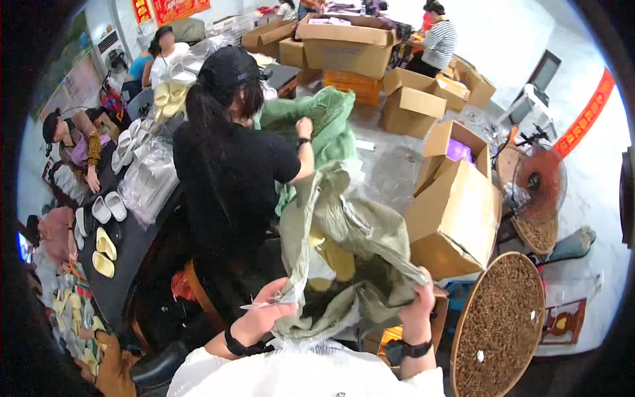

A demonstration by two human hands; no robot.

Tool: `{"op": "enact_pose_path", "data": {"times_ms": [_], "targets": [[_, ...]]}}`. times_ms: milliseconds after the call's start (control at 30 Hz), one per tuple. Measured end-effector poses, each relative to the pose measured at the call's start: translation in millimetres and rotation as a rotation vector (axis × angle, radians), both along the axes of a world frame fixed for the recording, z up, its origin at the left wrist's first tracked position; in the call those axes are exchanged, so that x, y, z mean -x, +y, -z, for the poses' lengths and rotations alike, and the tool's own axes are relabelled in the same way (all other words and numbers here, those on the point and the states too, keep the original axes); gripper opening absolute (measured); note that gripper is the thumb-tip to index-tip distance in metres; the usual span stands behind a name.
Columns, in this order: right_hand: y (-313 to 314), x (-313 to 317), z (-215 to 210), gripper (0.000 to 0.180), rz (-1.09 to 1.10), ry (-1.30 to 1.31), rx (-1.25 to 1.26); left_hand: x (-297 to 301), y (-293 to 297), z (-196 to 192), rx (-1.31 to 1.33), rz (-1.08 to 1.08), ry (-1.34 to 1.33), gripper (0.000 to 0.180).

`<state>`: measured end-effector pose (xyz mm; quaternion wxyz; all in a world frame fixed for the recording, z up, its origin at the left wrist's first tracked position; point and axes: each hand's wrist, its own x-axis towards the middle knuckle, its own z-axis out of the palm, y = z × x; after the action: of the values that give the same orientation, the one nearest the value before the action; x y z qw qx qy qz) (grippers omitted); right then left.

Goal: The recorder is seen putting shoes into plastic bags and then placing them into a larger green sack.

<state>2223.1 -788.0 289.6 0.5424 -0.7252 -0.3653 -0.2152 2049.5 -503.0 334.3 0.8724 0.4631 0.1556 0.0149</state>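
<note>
- Left hand [268, 311] closed on the near rim of a grey-green woven sack [344, 264]; right hand [417, 308] grips the opposite rim, seemingly to spread the mouth wide.
- Sack hangs just before the wearer; yellow items show inside, count unclear.
- A person in black [231, 165] handles a second, green sack [324, 122].
- Table [126, 258]: two white slippers, two yellow.

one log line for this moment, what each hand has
left hand: grips sack rim | right hand: grips sack rim | sack: held open, yellow items inside | front: person in black at green sack
</note>
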Motion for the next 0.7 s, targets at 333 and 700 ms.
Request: {"op": "enact_pose_path", "data": {"times_ms": [333, 700], "targets": [[90.4, -161.2, 91.3, 0.019, -0.366, 1.314, -0.211, -202.2, -21.2, 166.6, -0.380, -0.014, 0.036, 0.053], [113.3, -236.6, 88.3, 0.053, -0.709, 0.996, 0.399, -315.0, -26.8, 204.6, -0.659, -0.114, 0.229, 0.030]]}}
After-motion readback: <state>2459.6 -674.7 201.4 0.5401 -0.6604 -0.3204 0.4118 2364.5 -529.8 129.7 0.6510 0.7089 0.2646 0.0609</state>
